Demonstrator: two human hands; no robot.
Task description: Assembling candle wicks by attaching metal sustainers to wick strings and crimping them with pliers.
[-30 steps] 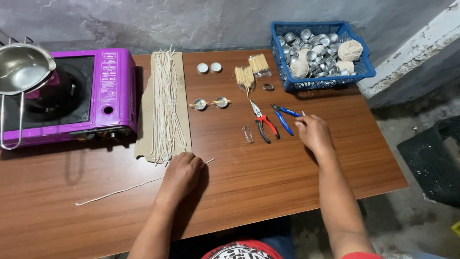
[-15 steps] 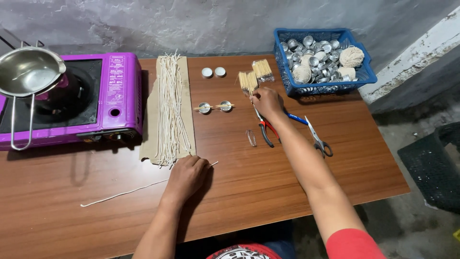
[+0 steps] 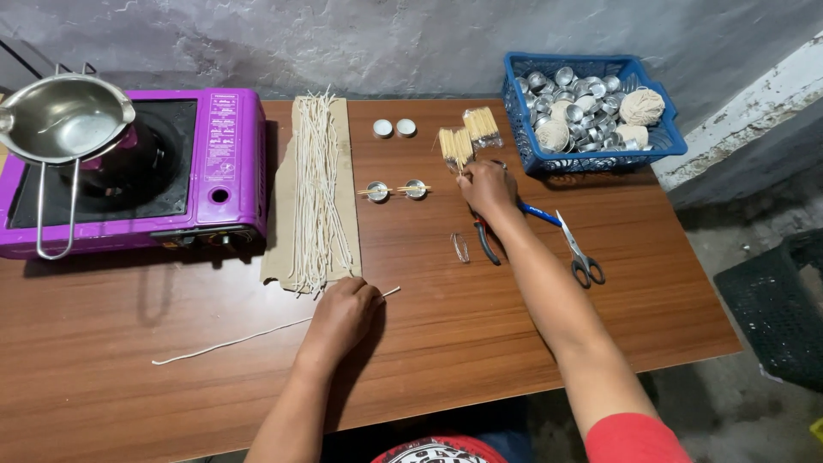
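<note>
At the bundle of wooden sticks, my right hand reaches, fingers curled; grip unclear. My left hand presses the white string flat onto the table, beside the wick pile.

Purple stove with steel pot; blue basket, probably metal cups; scissors.

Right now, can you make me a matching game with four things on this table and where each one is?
Things:
1. scissors
2. blue basket
3. steel pot
4. single white string

Places:
A. on the purple stove
B. under the left hand
C. back right corner of the table
D. right of the right hand's forearm

Pairs: 1-D, 2-C, 3-A, 4-B
</note>
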